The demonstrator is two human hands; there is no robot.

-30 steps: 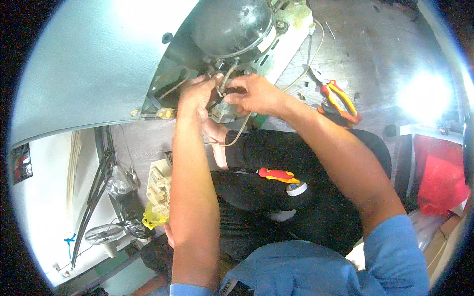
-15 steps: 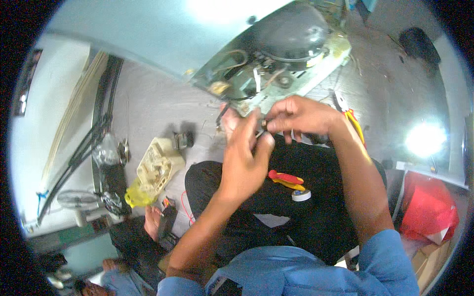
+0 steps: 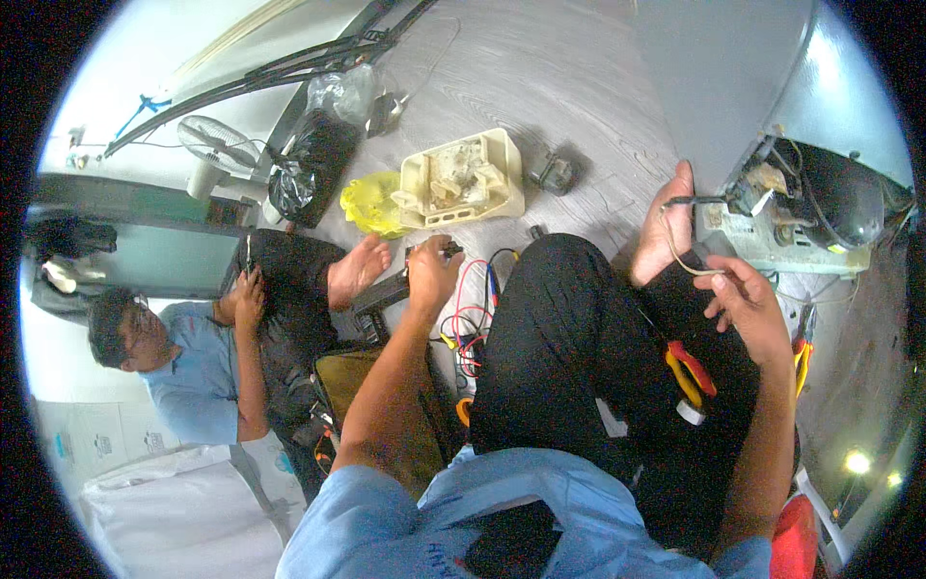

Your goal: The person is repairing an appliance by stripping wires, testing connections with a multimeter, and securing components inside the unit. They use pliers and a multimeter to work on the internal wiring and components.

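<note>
My left hand (image 3: 431, 278) reaches out over the left side, its fingers curled round a small dark object (image 3: 449, 250) whose kind I cannot make out. On the right, my right hand (image 3: 750, 307) pinches a thin pale wire (image 3: 678, 255) between thumb and forefinger. That wire curves up past my bare foot (image 3: 666, 227) toward the opened appliance base (image 3: 786, 253), which carries a black rounded compressor (image 3: 841, 198). Red-and-yellow pliers (image 3: 691, 374) lie on my dark trousers, next to a roll of white tape (image 3: 690, 413).
An off-white plastic tray (image 3: 511, 198) stands on the floor beside a yellow bag (image 3: 371, 205) and a small black part (image 3: 554, 174). Red and black leads (image 3: 465, 318) lie near a brown tool bag (image 3: 362, 381). A co-worker (image 3: 198, 372) sits at left. More yellow-handled pliers (image 3: 802, 359) lie at right.
My view has swung left. My left hand has left the appliance and moved out to the left, onto the dark object. My right hand stays near the appliance, with the wire now visible in it.
</note>
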